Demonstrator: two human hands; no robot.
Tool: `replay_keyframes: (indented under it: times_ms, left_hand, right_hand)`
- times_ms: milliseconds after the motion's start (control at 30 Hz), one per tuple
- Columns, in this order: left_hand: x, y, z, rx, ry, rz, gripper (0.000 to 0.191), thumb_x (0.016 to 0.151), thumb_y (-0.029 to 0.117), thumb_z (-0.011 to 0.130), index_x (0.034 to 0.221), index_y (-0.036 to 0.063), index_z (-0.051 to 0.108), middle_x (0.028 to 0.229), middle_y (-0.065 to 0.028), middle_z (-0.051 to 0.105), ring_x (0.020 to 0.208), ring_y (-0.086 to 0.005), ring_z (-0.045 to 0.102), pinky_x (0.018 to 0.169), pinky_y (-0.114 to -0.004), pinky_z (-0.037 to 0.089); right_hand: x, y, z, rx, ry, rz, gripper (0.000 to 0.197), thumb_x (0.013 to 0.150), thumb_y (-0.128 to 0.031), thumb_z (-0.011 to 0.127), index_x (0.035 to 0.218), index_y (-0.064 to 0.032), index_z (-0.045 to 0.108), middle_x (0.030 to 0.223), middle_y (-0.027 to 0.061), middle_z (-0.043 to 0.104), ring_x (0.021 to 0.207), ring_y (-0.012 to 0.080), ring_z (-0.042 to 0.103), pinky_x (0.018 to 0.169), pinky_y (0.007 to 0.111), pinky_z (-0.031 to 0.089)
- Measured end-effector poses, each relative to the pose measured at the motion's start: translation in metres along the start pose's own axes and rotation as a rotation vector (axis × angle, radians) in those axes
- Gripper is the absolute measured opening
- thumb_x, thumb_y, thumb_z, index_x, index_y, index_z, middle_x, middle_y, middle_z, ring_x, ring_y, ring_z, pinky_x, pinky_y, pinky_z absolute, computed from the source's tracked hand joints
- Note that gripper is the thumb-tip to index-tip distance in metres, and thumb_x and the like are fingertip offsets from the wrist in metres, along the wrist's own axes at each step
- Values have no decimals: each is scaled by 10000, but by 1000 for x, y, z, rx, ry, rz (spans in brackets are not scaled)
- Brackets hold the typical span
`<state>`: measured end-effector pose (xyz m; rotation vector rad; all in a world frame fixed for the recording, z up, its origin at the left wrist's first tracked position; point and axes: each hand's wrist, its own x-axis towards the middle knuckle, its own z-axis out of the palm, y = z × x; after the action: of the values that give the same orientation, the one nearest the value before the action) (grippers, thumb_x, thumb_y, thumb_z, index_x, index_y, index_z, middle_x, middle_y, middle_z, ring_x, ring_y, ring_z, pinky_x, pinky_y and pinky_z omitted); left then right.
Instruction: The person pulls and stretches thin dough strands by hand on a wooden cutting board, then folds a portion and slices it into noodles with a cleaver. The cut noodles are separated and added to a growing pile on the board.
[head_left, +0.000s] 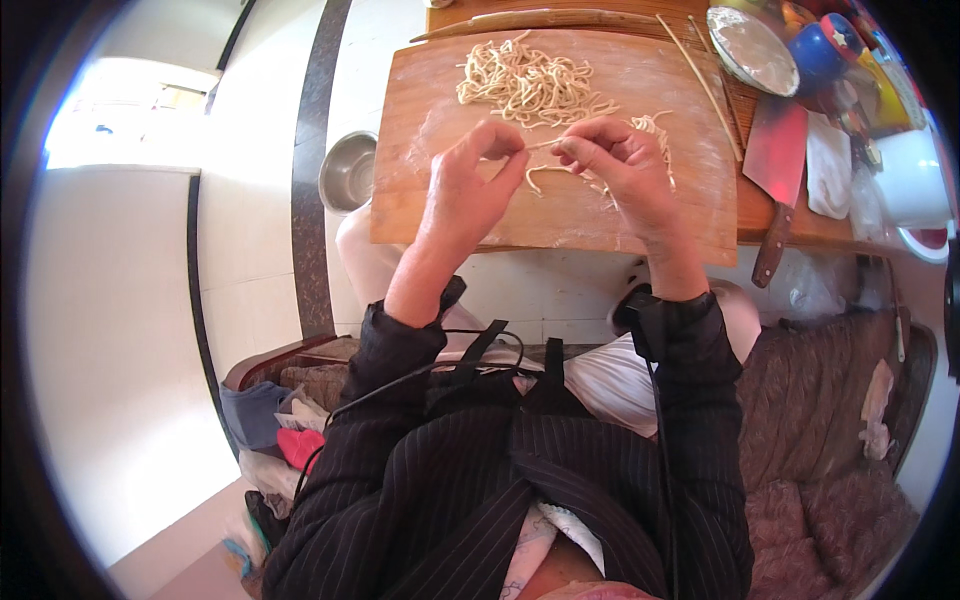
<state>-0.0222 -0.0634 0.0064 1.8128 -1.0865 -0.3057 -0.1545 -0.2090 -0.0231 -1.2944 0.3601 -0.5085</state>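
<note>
Between my two hands a short dough strand (543, 144) is stretched above a floured wooden board (435, 210). My left hand (480, 169) pinches one end between thumb and fingers. The other end sits in the pinch of my right hand (611, 154). Beyond them, near the board's far side, lies a tangled heap of noodles (529, 79). A loose curved noodle (534, 182) rests on the board below the strand. More dough pieces (658, 135) lie behind and beside my right hand, which partly hides them.
A cleaver (778, 154) lies right of the board, its handle jutting past the table edge. Beside it are a white cloth (829, 169) and a white container (911, 180). A floury bowl (752, 51) stands at the far right. Thin sticks (701, 86) lie along the board. A metal bowl (349, 174) is at left.
</note>
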Motion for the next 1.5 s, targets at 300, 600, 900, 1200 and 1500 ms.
replay_keyframes:
  times_ms: [300, 600, 900, 1200, 1500]
  left_hand:
    - [8, -14, -21, 558, -47, 270, 230, 868, 59, 604, 1092, 61, 656, 1220, -112, 592, 1186, -297, 523, 1010, -423, 347]
    - [12, 0, 0, 274, -102, 166, 300, 874, 140, 663, 1165, 73, 651, 1257, -102, 599, 1180, -285, 555, 970, -383, 429]
    - [26, 24, 42, -473, -217, -210, 347, 905, 128, 674, 1222, 22, 580, 1094, -56, 652, 1017, -132, 604, 860, -254, 482]
    - [28, 25, 37, -538, -212, -244, 172, 922, 136, 660, 1064, 48, 621, 918, 6, 639, 939, -83, 584, 801, -220, 469]
    - [28, 17, 32, -928, -174, -336, 105, 942, 146, 630, 984, 51, 616, 958, -19, 648, 864, -104, 600, 831, -278, 497]
  right_hand:
    - [3, -16, -55, -1116, 298, -391, 227, 883, -118, 660, 1096, -42, 681, 1048, 73, 694, 1001, 216, 619, 873, 335, 482]
    - [10, -2, -64, -785, 227, -87, 256, 814, -88, 710, 1050, -10, 647, 1002, 68, 661, 906, 169, 610, 790, 303, 481]
    - [-2, -23, -27, -85, 19, -106, 362, 880, 9, 665, 1228, -12, 570, 1048, 47, 637, 896, 86, 606, 739, 225, 501]
    - [-5, -29, -28, -157, 35, -147, 428, 911, -23, 632, 1319, 12, 508, 1114, 72, 632, 943, 105, 612, 782, 229, 511]
    - [-7, -31, -32, -134, 22, -96, 384, 928, -59, 608, 1300, -2, 534, 1071, 56, 645, 936, 102, 611, 792, 245, 516]
